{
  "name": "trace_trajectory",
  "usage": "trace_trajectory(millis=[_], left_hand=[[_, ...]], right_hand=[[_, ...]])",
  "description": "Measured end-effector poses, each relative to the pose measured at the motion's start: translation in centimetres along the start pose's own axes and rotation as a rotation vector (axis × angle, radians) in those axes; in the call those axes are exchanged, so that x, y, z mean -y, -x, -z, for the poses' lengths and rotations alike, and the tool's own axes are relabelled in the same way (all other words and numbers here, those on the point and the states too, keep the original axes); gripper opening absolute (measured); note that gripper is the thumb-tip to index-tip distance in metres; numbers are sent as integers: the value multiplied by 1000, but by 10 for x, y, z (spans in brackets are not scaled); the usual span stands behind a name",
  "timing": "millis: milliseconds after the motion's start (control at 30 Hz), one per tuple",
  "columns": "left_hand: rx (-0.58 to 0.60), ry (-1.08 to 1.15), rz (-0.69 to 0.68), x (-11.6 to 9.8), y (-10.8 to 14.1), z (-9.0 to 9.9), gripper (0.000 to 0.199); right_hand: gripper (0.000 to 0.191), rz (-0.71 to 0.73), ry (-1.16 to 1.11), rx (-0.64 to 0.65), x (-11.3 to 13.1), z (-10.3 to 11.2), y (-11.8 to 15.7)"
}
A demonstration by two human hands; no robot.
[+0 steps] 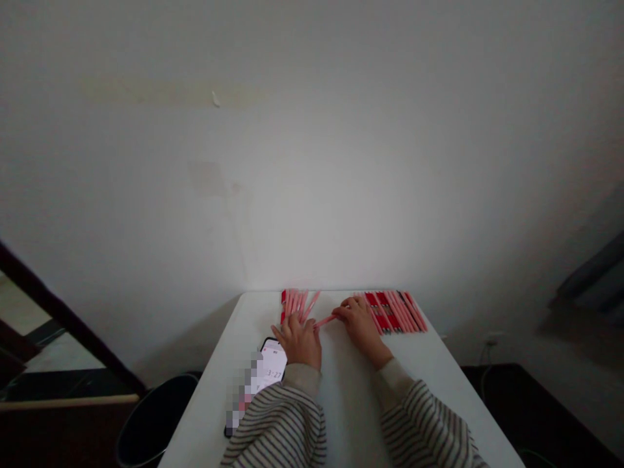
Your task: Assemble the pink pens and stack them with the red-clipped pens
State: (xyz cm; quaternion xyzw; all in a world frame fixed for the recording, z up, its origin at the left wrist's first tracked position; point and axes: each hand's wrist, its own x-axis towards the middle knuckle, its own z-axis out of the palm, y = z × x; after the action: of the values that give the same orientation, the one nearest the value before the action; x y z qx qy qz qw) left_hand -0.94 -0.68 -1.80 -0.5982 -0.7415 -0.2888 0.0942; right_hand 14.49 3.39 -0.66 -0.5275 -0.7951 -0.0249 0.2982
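A slim pink pen lies slanted between my two hands, just above or on the white table. My right hand pinches its right end. My left hand has its thumb side closed at the pen's left end, while its other fingers spread over a loose group of pink pens. A red piece stands at that group's left side. Beside my right hand runs a neat row of pink pens, with red pieces among them; my hand hides part of its left end.
A phone showing a timer lies left of my left forearm on the white table. The table's far edge meets a pale wall. A dark bin stands on the floor at left.
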Motion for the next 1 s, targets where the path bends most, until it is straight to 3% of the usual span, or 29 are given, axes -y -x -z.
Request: trace_trajectory(millis=[400, 1000], left_hand=[[89, 176, -202, -18, 3, 9, 19], [174, 174, -90, -29, 6, 20, 14]], right_hand=[[19, -71, 90, -81, -25, 22, 44], [15, -84, 108, -170, -22, 25, 45]])
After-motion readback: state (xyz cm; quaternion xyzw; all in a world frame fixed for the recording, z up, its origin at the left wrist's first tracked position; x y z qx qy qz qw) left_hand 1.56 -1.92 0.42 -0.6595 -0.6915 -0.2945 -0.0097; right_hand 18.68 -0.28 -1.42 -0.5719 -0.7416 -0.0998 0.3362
